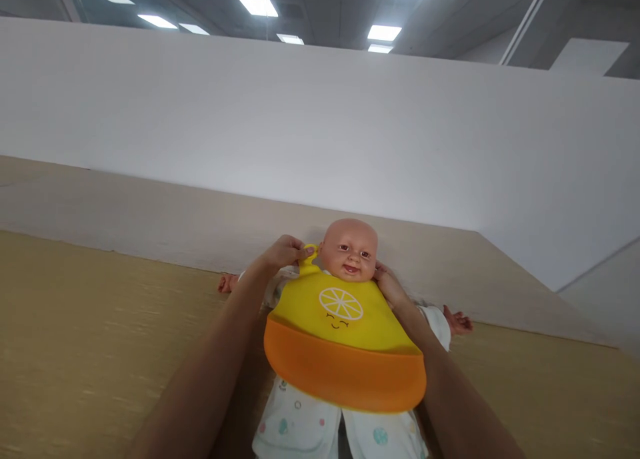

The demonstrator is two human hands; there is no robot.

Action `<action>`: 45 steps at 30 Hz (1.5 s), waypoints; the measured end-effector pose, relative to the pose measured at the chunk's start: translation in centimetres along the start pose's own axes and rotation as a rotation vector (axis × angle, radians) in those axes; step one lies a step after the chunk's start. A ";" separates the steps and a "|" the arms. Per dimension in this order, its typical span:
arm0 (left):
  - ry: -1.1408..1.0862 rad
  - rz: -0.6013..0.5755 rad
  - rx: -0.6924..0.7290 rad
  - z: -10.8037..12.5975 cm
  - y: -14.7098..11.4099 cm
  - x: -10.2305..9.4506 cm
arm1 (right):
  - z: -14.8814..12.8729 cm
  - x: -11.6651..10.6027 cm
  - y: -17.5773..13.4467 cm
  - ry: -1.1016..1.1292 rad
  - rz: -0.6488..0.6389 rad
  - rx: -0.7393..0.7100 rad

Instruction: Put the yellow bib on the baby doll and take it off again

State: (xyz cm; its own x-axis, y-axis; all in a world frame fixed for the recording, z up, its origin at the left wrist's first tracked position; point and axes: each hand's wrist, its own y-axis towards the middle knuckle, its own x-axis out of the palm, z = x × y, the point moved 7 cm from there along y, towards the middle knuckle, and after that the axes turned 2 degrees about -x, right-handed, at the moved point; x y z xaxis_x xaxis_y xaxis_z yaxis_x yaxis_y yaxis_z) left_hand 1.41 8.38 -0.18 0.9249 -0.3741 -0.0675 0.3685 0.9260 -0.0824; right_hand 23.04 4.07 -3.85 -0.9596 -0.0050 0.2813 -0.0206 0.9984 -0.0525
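A baby doll [350, 246] in white patterned clothes lies with its arms spread out and its face up. Over its chest is a yellow bib [300, 306] with a citrus slice and a smiling face on it, and an orange catch pocket [345, 372] along the bottom. My left hand [289, 251] pinches the looped end of the bib's strap, beside the doll's head. On the other side my right hand [387, 280] is curled in close against the doll's neck. Its fingertips, and whatever they hold, are partly hidden behind the head.
The doll rests on a light wood-coloured surface [100, 326]. A greyish strip [150, 209] runs behind its head, below a tall white wall [300, 126]. Lit ceiling panels [257, 6] show above the wall. Another pale panel [605, 292] stands at the right.
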 end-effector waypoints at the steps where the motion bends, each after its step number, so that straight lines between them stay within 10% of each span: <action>1: -0.011 -0.005 0.001 0.0 0.0 0.0 | 0.0 0.0 0.0 0.003 -0.001 -0.001; 36: -0.335 -0.137 0.127 1.1 -0.7 2.0 | -0.3 -0.1 -0.4 0.006 0.107 -0.025; 45: 0.011 0.107 0.058 0.2 0.1 1.0 | 0.1 0.0 0.0 0.016 0.014 0.005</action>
State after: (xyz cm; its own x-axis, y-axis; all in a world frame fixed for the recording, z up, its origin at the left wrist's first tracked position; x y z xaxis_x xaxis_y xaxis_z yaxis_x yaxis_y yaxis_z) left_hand 2.36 8.09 -0.06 0.9584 -0.2729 -0.0835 0.2725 0.9620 -0.0163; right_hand 23.01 4.09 -3.93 -0.9551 0.0101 0.2961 -0.0084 0.9981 -0.0612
